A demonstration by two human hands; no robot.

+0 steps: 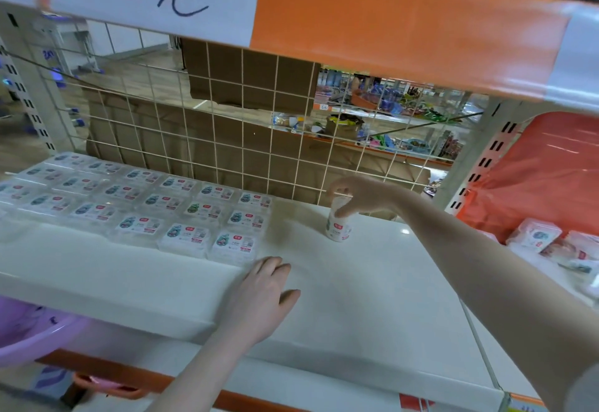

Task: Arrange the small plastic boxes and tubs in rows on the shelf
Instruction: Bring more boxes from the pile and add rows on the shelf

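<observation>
Several flat clear plastic boxes [139, 204] with white labels lie in tidy rows on the left half of the white shelf [372, 298]. A small round white tub [338, 225] stands upright near the wire back grid. My right hand [355, 196] reaches in from the right and grips the tub's top with curled fingers. My left hand [264, 295] rests flat on the shelf near the front, just right of the nearest box, holding nothing.
A wire mesh grid [227, 126] closes the shelf's back, with cardboard boxes behind it. An orange price rail [405, 29] with a handwritten paper sign hangs overhead. More packaged boxes [534, 236] and a red bag lie on the neighbouring shelf at right. A purple basin [29, 334] sits below left.
</observation>
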